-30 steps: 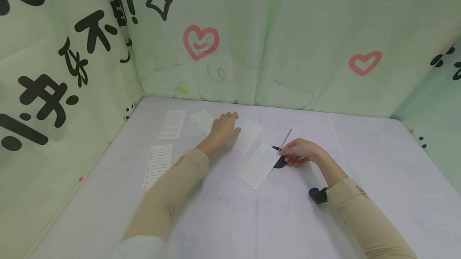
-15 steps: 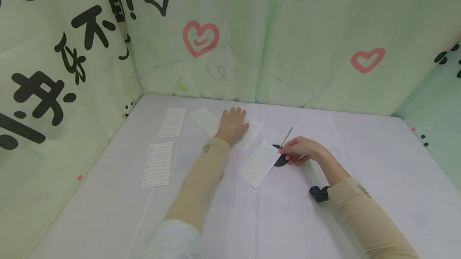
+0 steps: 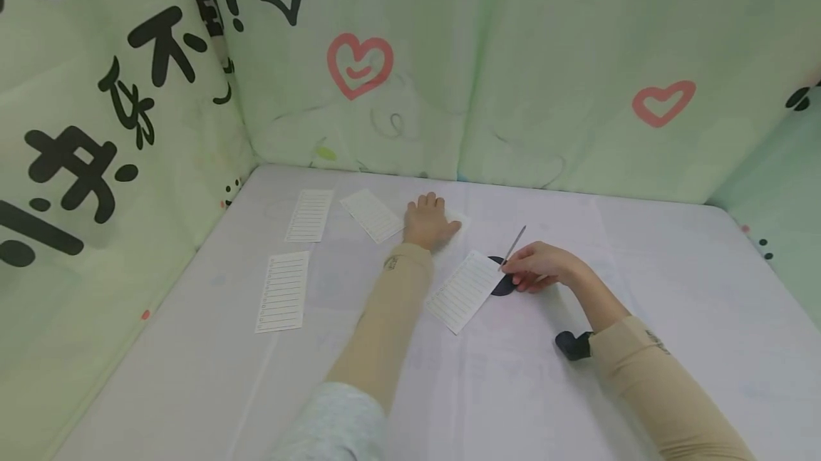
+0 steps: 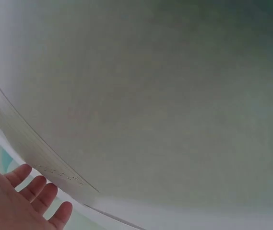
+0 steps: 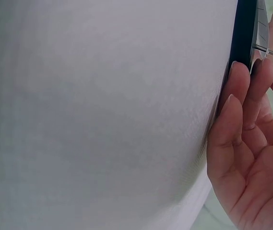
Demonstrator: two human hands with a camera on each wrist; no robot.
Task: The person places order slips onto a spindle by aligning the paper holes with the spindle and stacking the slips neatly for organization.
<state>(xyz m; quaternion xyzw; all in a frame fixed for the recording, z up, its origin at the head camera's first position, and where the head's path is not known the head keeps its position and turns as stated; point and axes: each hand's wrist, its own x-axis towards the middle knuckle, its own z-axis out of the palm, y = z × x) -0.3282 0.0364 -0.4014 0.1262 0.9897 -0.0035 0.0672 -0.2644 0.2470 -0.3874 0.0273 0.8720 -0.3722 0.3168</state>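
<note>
- White table (image 3: pixel 192 382) filled the lower frame; bore everything below
- Left hand (image 3: pixel 428 224), centre; fingers extended, slightly apart, clamped on nothing; covered part of a pale sheet (image 3: pixel 457 231); pressure on it unclear
- Right hand (image 3: pixel 539 266), right of centre; thumb and fingertips pinched a thin rod (image 3: pixel 516 242)
- Upper-left sheet (image 3: pixel 309 216), lower-left sheet (image 3: pixel 283 291), tilted sheet (image 3: pixel 371 216) lay flat, well apart from the rod; looked like laying-out was done
- Middle sheet (image 3: pixel 463 293) sat at the right fingertips; seemed the one being worked; what was left, couldn't tell
- Black disc (image 3: pixel 503 286) partly hidden behind its upper-right corner
</note>
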